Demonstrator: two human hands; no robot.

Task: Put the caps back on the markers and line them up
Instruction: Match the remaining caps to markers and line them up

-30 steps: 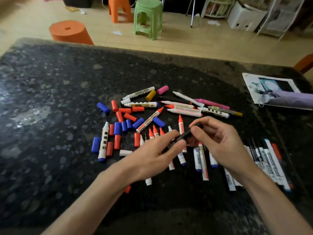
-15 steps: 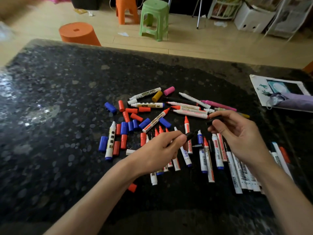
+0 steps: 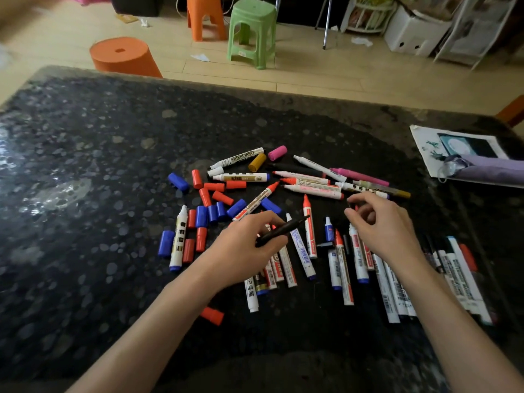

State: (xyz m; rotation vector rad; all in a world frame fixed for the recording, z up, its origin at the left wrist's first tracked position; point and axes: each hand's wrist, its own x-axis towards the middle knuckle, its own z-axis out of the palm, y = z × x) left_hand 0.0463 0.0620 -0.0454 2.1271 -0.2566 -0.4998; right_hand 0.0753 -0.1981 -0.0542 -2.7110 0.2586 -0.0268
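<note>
**Black marker awaits its cap**

The left hand [image 3: 243, 251] grips a black marker [image 3: 283, 229] just above the pile, its bare tip aimed toward the right hand [image 3: 380, 225]. That hand's fingers curl close together. Whether they pinch a cap I cannot tell.

The step probably goes best with the barrel held steady and a black cap brought straight along the marker's axis. Press until it seats, then lay the marker beside the lined-up markers [image 3: 397, 296] by the right forearm.

Loose on the dark table [image 3: 85, 165] are nine red caps [image 3: 222, 198], seven blue caps [image 3: 178, 182], one mustard cap [image 3: 257, 162] and one pink cap [image 3: 277, 153]. The uncapped markers overlap too much for a sure count.
</note>
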